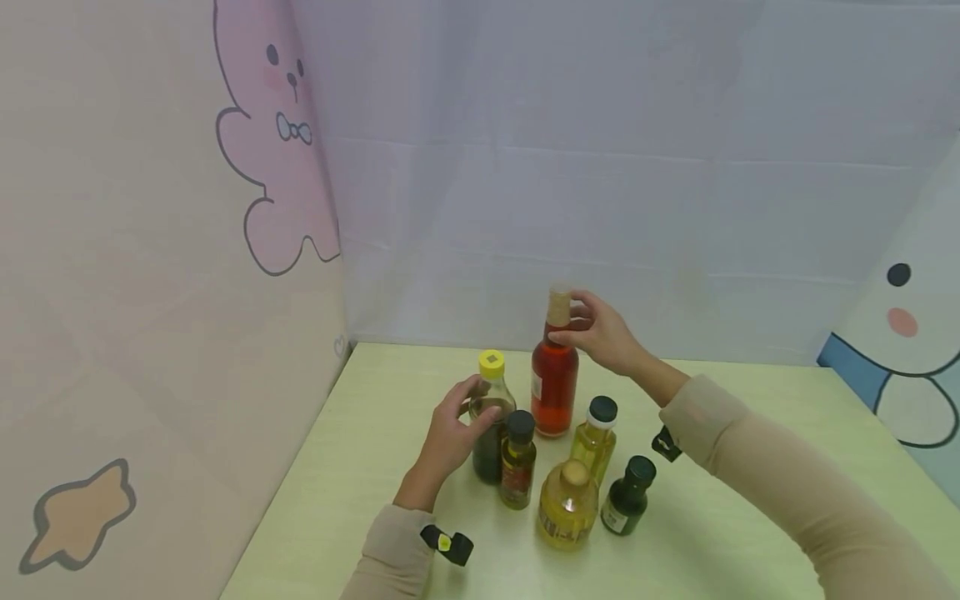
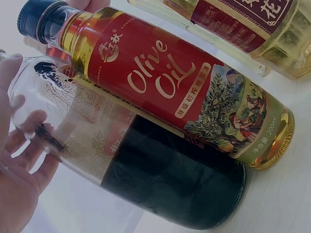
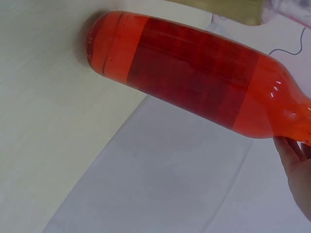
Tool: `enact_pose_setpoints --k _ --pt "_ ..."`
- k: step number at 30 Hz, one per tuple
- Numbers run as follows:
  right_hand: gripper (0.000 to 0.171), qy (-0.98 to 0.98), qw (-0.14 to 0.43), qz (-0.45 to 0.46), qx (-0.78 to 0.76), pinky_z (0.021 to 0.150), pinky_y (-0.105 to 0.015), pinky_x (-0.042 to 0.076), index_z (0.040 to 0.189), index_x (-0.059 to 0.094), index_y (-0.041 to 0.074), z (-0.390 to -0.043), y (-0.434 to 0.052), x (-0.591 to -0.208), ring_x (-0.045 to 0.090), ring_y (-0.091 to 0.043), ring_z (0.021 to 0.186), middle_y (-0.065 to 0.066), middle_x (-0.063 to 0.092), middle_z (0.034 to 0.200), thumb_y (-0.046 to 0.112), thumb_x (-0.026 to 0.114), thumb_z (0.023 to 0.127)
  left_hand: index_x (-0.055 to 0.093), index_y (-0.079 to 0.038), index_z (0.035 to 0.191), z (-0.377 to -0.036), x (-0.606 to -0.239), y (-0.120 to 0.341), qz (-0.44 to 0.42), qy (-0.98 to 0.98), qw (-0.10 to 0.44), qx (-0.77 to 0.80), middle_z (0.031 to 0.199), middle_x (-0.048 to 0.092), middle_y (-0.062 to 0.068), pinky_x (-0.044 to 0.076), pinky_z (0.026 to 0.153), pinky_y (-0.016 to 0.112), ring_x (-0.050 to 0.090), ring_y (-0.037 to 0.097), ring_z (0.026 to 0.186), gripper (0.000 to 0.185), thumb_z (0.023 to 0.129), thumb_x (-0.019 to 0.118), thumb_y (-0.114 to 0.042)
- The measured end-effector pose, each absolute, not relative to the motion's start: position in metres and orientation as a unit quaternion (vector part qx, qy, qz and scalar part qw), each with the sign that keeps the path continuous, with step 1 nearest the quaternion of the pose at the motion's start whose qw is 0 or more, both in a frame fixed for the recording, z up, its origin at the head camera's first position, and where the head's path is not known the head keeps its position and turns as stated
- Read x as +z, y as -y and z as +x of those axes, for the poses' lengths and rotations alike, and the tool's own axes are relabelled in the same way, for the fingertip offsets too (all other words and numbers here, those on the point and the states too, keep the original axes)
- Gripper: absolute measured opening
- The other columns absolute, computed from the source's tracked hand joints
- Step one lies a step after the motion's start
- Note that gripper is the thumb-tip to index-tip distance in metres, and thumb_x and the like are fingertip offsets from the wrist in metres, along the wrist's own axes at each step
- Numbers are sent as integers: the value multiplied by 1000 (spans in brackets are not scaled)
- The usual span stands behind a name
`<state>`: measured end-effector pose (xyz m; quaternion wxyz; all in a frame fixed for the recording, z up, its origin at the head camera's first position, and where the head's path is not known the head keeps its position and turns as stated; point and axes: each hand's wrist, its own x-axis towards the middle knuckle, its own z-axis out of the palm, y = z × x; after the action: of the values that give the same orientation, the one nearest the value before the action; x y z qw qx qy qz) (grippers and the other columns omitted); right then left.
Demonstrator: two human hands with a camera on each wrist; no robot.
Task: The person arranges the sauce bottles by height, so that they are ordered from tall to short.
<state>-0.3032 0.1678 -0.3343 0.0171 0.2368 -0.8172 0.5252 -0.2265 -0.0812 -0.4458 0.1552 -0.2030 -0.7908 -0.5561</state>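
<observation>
A: Is the red bottle [image 3: 194, 87] seen whole from the right wrist?
B: No, its neck runs off the edge, and only a sliver of the right hand [image 3: 297, 174] shows.
A: The dark bottle's [image 1: 489, 442] label?
B: Too small to read overhead

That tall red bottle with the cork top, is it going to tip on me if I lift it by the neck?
Probably top-heavy: the tall red bottle is the tallest here, narrow-based and nearly full, so likely heavy. The right hand holds only its neck near the cork, so it may swing. Smooth glass could slip. The olive oil bottle stands close by.
</observation>
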Motion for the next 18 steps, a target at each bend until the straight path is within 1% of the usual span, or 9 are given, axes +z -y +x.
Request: enact_pose_setpoints --k 3,10,12,18 --pt "57 821 14 243 517 79 -45 48 126 41 9 -305 -166 -332 56 -31 100 -18 53 116 17 72 78 50 -14 124 -227 -446 81 -205 787 151 -562 113 55 1 41 88 44 48 16 107 45 85 64 -29" --pt "56 812 3 248 528 79 -44 48 126 41 8 -307 -158 -326 56 -31 100 -18 53 115 14 71 79 49 -4 122 -207 -417 77 -205 791 138 -560 114 54 17 40 89 47 48 22 107 41 86 63 -18" --pt "56 810 2 248 531 79 -44 47 126 41 7 -309 -155 -325 55 -31 101 -19 52 116 12 71 79 49 -3 122 -204 -414 78 -207 792 140 -557 113 54 17 40 89 47 48 21 106 41 86 62 -19" --pt "57 814 -8 256 521 83 -45 45 125 41 9 -316 -149 -325 53 -30 106 -17 52 117 15 72 78 47 -1 125 -202 -413 79 -201 793 136 -559 114 53 19 40 90 46 48 23 108 45 86 62 -19"
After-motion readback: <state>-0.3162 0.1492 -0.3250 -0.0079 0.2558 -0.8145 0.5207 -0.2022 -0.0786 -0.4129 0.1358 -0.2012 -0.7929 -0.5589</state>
